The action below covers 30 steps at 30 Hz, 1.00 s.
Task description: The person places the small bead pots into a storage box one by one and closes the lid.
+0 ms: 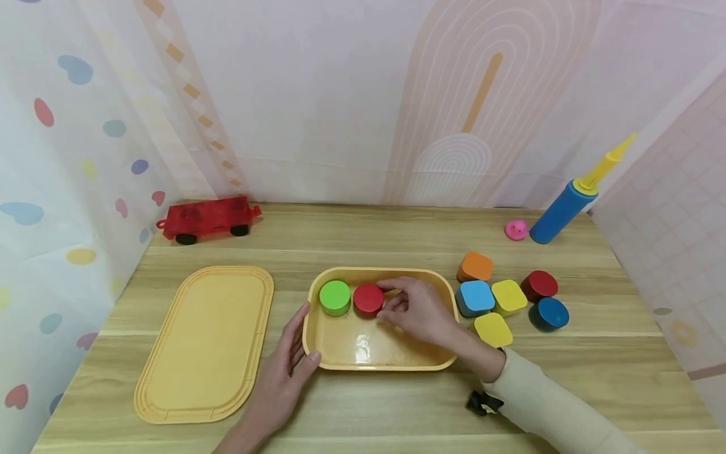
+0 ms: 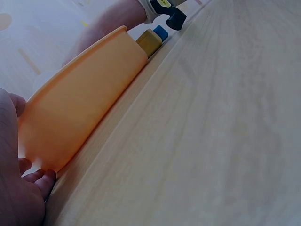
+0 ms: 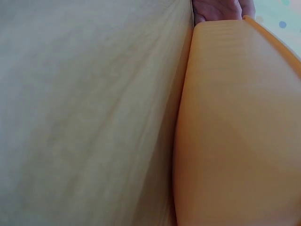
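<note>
A yellow plastic box (image 1: 391, 362) sits on the table with a green round block (image 1: 335, 296) and a red round block (image 1: 368, 299) inside. My right hand (image 1: 420, 312) reaches in over the near right corner and pinches the red block from its right side. At the box's left end, my left hand (image 1: 286, 362) grips the wall, thumb at the near left corner. In the left wrist view, fingertips (image 2: 46, 181) touch low on the box's wall. The right wrist view has the box's outer side (image 3: 235, 122) up close, with the right hand itself out of frame.
Left of the box lies a matching yellow lid (image 1: 204, 343). To its right stand several blocks, among them an orange block (image 1: 476, 267) and a dark blue block (image 1: 550, 313). Farther back are a red toy wagon (image 1: 207, 217), a pink duck (image 1: 515, 229) and a blue pump (image 1: 561, 212).
</note>
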### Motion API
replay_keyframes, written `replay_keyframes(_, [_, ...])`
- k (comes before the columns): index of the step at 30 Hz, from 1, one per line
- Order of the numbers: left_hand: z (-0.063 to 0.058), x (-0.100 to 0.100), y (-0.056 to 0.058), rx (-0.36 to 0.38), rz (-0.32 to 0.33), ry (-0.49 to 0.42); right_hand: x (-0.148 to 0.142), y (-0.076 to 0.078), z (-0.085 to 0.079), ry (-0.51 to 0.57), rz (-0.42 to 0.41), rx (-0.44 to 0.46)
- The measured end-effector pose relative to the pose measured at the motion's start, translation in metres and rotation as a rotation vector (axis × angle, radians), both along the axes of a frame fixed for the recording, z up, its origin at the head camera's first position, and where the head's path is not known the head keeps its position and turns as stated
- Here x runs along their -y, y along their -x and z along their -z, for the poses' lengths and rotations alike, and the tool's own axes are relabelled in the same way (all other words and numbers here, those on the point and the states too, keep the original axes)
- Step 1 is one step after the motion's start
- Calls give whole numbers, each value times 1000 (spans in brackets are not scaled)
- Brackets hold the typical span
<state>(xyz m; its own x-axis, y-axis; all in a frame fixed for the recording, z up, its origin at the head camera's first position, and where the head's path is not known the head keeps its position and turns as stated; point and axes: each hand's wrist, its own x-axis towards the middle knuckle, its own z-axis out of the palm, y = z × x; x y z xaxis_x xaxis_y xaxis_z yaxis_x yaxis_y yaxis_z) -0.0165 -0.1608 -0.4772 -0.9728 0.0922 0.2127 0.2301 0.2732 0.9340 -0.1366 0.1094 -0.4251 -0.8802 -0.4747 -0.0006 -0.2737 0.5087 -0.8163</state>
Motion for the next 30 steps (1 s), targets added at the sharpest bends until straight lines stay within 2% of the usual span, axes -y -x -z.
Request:
replay_keyframes(8, [-2, 0, 0, -6, 2, -8, -1, 0, 2, 32, -8, 20])
replay_keyframes(18, [5, 2, 0, 20, 5, -11, -1, 0, 0, 43, -8, 40])
replay_keyframes(30, [-1, 0, 0, 8, 2, -4, -8, -5, -6, 108, -1, 33])
